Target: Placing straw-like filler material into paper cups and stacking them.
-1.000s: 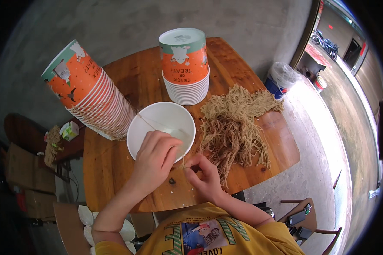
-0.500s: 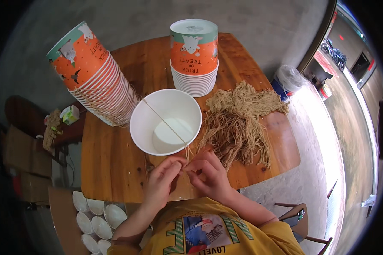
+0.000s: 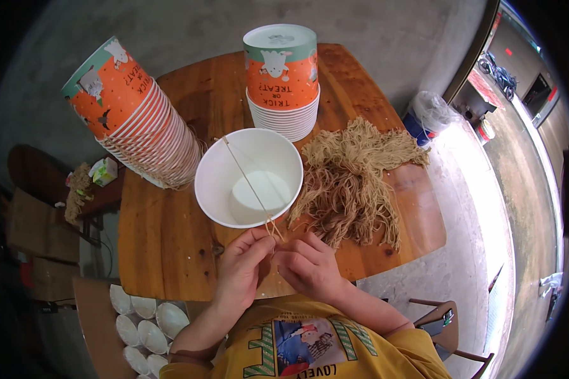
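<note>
A white paper bucket (image 3: 210, 189) stands with its mouth up in front of me. A thin tan cord (image 3: 246, 175) starts at its far left rim and stretches across the mouth to my hands. My left hand (image 3: 240, 268) pinches the cord between thumb and fingertips just off the near rim, where it forms a small loop. Close beside it, my right hand (image 3: 313, 268) has its fingers curled together at the cord; the exact part in its grip is hidden. To the right lies a loose heap of tan cords (image 3: 354, 189).
A tall leaning stack of orange and green buckets (image 3: 142, 120) with cords on their rims stands at left. A shorter upside-down stack (image 3: 281, 79) is behind the bucket. Below the wooden table (image 3: 164, 252), a carton (image 3: 91, 322) holds several white buckets. A chair (image 3: 446, 331) is at lower right.
The cord across the bucket has swung to a steeper line, its far end now further right. My fingers have shifted slightly around the loop, with the right hand's fingers curling more.
</note>
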`<state>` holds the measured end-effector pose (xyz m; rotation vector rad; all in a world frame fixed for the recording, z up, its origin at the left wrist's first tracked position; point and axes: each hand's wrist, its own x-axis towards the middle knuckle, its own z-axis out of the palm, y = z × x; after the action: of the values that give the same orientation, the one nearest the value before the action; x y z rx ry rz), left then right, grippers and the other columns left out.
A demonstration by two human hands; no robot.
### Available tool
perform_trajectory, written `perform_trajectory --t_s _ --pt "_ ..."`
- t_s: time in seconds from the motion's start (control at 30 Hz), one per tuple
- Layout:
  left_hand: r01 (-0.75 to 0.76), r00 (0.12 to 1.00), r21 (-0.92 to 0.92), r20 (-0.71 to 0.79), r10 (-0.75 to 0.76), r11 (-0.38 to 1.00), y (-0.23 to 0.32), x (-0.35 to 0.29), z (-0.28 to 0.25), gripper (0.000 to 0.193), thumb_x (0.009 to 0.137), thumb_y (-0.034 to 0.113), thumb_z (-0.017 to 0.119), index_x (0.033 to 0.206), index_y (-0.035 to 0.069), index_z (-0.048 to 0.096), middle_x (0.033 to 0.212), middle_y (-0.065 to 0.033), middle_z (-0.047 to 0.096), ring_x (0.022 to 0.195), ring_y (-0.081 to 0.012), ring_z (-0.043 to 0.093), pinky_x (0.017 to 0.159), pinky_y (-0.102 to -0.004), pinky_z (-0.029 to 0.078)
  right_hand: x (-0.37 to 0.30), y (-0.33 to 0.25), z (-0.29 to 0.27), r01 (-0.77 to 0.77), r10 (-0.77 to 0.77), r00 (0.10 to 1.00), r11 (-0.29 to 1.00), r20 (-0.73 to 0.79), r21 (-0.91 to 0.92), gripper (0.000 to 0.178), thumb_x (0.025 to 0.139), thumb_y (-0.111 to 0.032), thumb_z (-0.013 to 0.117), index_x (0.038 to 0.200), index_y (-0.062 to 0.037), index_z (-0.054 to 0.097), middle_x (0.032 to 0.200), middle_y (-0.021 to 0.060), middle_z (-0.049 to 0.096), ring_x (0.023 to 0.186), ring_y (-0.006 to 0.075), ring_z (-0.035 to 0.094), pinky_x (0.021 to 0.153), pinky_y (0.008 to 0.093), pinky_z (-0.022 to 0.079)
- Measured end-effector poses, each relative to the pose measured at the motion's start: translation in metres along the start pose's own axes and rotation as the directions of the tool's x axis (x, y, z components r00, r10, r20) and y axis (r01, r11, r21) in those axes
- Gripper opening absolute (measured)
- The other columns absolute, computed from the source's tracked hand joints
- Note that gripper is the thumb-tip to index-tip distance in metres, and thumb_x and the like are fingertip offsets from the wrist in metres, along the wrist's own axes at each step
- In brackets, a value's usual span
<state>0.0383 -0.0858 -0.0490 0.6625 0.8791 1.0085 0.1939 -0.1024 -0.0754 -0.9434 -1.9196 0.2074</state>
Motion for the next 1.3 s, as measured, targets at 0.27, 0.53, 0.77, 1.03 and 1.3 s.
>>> perform_trajectory --t_s 0.27,0.53,0.77,1.03,1.3 --pt "0.012 0.999 -0.081 -0.047 -0.016 0.997 0.007 0.005 0.004 0.007 0.093 0.007 0.060 0.098 0.002 0.063 0.088 -0.0022 0.063 0.078 -0.0066 0.056 0.073 -0.0214 0.045 0.012 0.007 -0.009 0.154 -0.157 0.982 0.987 0.101 0.043 0.024 0.064 -0.007 0.069 0.087 -0.0133 0.066 0.091 -0.0003 0.062 0.076 0.0209 0.057 0.066 0.0307 0.049" --pt "-0.083 0.996 -0.101 -0.048 0.079 0.991 0.009 0.015 -0.007 0.008 0.094 0.009 0.060 0.097 0.001 0.063 0.087 -0.0029 0.063 0.080 -0.0093 0.058 0.075 -0.0236 0.045 0.018 0.007 -0.005 0.186 -0.198 0.971 0.978 0.134 0.097 0.027 0.063 -0.008 0.067 0.090 -0.0131 0.064 0.087 -0.0004 0.059 0.074 0.0217 0.055 0.063 0.0326 0.049" --pt "0.143 0.990 -0.092 0.028 -0.141 0.985 0.020 0.011 -0.010 0.013 0.096 0.013 0.058 0.101 0.003 0.062 0.091 -0.0026 0.064 0.082 -0.0098 0.059 0.077 -0.0234 0.046 0.018 0.006 0.000 0.163 -0.167 0.974 0.986 0.154 0.035 0.027 0.067 -0.008 0.070 0.092 -0.0137 0.063 0.090 0.0003 0.058 0.077 0.0219 0.055 0.067 0.0322 0.050" --pt "0.252 0.967 -0.077 0.053 -0.248 0.965 0.024 0.011 -0.009 0.013 0.093 0.012 0.058 0.103 0.004 0.061 0.091 -0.0023 0.064 0.085 -0.0114 0.060 0.078 -0.0264 0.047 0.015 0.000 -0.005 0.138 -0.147 0.980 0.987 0.134 0.080 0.024 0.068 -0.008 0.071 0.091 -0.0133 0.063 0.092 0.0005 0.060 0.083 0.0235 0.057 0.071 0.0331 0.051" --pt "0.221 0.975 -0.138 0.023 -0.220 0.965 0.024 0.021 -0.009 0.006 0.090 0.011 0.060 0.092 0.006 0.062 0.085 -0.0006 0.063 0.081 -0.0107 0.060 0.075 -0.0263 0.047 0.018 -0.001 -0.011 0.184 -0.228 0.947 0.962 0.225 0.200 0.031 0.064 -0.009 0.068 0.092 -0.0151 0.058 0.092 0.0002 0.050 0.083 0.0224 0.051 0.070 0.0342 0.046"
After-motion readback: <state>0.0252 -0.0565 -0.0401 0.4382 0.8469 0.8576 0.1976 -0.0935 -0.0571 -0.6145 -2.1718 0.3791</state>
